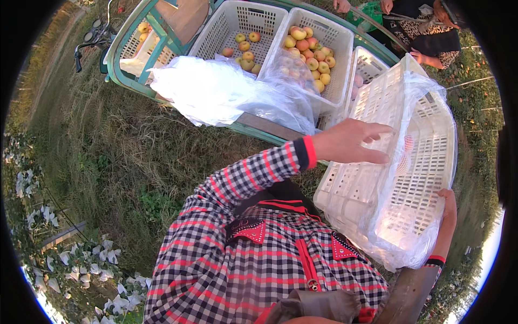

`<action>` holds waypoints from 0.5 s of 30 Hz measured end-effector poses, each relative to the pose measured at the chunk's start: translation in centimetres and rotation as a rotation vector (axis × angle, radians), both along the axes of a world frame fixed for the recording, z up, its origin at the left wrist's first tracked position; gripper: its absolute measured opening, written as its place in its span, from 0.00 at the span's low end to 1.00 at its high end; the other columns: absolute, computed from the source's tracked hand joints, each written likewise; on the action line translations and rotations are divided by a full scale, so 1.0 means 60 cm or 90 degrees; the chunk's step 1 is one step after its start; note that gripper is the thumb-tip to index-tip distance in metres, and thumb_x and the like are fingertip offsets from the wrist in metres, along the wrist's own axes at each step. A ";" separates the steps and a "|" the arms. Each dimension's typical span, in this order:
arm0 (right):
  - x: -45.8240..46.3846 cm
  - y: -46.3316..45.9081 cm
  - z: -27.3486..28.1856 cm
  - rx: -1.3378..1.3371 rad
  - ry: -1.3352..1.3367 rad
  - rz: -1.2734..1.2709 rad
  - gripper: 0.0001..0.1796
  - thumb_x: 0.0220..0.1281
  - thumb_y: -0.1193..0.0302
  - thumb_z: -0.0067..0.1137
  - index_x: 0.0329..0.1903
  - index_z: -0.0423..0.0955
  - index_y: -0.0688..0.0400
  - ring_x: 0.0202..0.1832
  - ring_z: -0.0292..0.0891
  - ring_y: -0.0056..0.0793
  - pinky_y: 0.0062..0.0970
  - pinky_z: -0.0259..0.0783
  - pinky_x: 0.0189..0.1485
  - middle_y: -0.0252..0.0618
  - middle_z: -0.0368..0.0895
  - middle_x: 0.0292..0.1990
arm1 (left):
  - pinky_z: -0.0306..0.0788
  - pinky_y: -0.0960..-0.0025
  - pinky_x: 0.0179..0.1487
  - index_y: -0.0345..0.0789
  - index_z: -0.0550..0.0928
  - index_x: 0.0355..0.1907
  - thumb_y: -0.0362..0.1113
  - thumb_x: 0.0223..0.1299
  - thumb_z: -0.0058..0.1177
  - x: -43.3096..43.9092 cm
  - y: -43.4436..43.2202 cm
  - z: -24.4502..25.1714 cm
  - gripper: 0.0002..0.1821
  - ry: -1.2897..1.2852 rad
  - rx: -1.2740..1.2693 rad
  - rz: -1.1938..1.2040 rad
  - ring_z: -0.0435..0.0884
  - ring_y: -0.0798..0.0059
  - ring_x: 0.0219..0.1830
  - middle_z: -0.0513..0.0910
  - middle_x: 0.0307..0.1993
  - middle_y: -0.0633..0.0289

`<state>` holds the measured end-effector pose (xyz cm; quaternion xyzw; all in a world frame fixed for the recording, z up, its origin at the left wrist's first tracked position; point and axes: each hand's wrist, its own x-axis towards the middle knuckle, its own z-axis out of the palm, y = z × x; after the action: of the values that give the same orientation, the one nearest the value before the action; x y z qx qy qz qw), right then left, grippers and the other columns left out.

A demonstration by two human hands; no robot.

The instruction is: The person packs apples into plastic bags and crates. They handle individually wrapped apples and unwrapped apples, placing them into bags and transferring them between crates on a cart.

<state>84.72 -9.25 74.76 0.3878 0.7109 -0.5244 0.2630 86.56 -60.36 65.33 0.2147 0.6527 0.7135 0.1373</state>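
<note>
A white slatted plastic crate (425,182) lined with clear plastic film (388,194) is tilted in front of me on the right. Inside, a few fruits in pink-and-white foam nets (404,152) show near its wall. My right hand (448,204) grips the crate's outer rim at the lower right, its fingers partly hidden. My left hand (352,141) reaches over the crate's near rim with fingers apart, holding nothing; whether the fingertips touch the film I cannot tell. At the crate's far corner rests another person's hand (421,58).
A green metal cart (149,79) carries an open crate (202,46) with several apples (245,56) and a fuller apple crate (344,36). Loose plastic film (206,91) drapes over their near side. The co-worker (429,36) stands beyond the cart. Dry grass (117,154) lies underfoot.
</note>
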 end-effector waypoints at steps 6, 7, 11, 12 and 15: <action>0.008 -0.003 0.014 0.059 0.026 -0.001 0.35 0.46 0.66 0.51 0.61 0.72 0.66 0.43 0.82 0.46 0.42 0.81 0.46 0.51 0.83 0.48 | 0.47 0.22 0.71 0.52 0.53 0.81 0.74 0.34 0.70 -0.080 -0.209 -0.217 0.70 0.194 -0.833 0.005 0.50 0.34 0.79 0.56 0.77 0.40; 0.011 -0.001 0.025 0.073 0.019 -0.012 0.34 0.47 0.66 0.51 0.61 0.72 0.65 0.42 0.82 0.46 0.43 0.81 0.46 0.50 0.82 0.47 | 0.47 0.22 0.71 0.53 0.52 0.81 0.74 0.34 0.71 -0.087 -0.233 -0.235 0.70 0.224 -0.892 0.006 0.49 0.34 0.79 0.56 0.77 0.40; 0.016 0.037 0.040 0.186 0.031 -0.025 0.26 0.48 0.70 0.53 0.54 0.73 0.64 0.40 0.82 0.42 0.42 0.81 0.44 0.48 0.81 0.42 | 0.44 0.21 0.71 0.57 0.44 0.82 0.71 0.31 0.75 -0.079 -0.261 -0.282 0.76 0.141 -1.065 -0.144 0.49 0.37 0.80 0.53 0.79 0.42; 0.009 0.040 0.044 0.156 0.000 -0.024 0.24 0.49 0.69 0.54 0.51 0.74 0.65 0.41 0.82 0.40 0.40 0.81 0.44 0.48 0.82 0.43 | 0.43 0.22 0.72 0.57 0.42 0.83 0.69 0.30 0.77 -0.070 -0.265 -0.287 0.77 0.082 -1.115 -0.185 0.51 0.37 0.79 0.51 0.80 0.42; -0.023 0.043 0.033 0.104 0.005 0.066 0.23 0.49 0.69 0.55 0.50 0.74 0.65 0.38 0.82 0.40 0.39 0.81 0.42 0.46 0.83 0.41 | 0.44 0.25 0.72 0.51 0.45 0.83 0.58 0.44 0.75 -0.044 -0.271 -0.320 0.68 0.070 -1.210 -0.251 0.75 0.46 0.67 0.77 0.65 0.45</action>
<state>83.32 -6.65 76.76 0.3687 0.7713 -0.4521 0.2545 83.91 -76.61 46.14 0.1526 0.9145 -0.1576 0.3399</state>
